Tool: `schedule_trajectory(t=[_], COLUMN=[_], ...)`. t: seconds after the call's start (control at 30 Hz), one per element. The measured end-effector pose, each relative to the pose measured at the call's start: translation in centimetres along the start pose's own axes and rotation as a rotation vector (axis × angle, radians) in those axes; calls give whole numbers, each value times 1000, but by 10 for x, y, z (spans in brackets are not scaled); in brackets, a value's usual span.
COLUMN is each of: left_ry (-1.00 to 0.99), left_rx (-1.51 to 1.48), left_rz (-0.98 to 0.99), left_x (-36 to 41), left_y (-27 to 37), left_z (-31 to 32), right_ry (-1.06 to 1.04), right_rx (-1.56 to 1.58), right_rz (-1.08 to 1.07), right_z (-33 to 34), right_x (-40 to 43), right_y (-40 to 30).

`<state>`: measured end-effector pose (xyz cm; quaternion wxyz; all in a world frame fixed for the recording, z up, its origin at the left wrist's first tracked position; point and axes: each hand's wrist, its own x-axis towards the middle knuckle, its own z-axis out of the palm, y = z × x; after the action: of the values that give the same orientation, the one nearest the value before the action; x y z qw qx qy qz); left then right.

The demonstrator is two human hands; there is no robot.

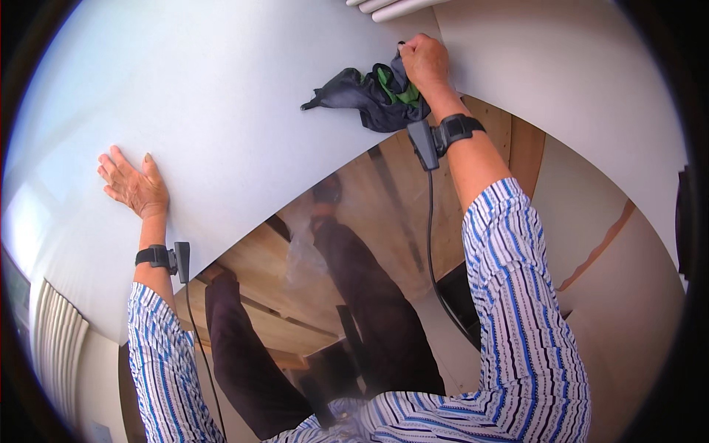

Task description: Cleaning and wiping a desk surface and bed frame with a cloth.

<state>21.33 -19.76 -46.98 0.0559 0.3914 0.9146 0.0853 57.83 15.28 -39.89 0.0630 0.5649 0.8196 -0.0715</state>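
Observation:
My left hand [134, 185] rests palm down on a smooth white tabletop [238, 122], its fingers spread and nothing in it. Farther right, my right hand [427, 61] is closed on a bunched dark grey cloth [382, 102] with bright green patches. The cloth lies crumpled on the tabletop near its front edge, one narrow end pointing left. Part of it is hidden behind my right hand and wrist. Each wrist wears a black strap with a small grey device, the left device [181, 261] and the right device [424, 145], both trailing cables.
Another white surface [554, 83] adjoins the tabletop at a seam on the right. White rounded bars [396, 8] stand at the far edge, and a ribbed white stack [58, 338] at lower left. Below the edge are wooden boards [376, 205], clear plastic film [304, 249] and my legs.

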Motion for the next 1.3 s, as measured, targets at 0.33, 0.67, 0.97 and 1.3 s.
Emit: schedule_trajectory(t=[0.33,0.67,0.97,1.3], left_ry=[30,32,32,13], left_rx=[9,16,16,28], left_rz=[-23,-23,-20,-14], left_x=[6,6,15,4], left_y=[3,6,5,6], left_z=[-3,-4,-7,-5], right_ry=[-67,-117,-52,-56], right_rx=[90,281,1058,788], right_rz=[198,505,954,987], right_z=[0,8,-3,-19], right_x=[10,19,39,17], right_y=[-1,14,11,-1])
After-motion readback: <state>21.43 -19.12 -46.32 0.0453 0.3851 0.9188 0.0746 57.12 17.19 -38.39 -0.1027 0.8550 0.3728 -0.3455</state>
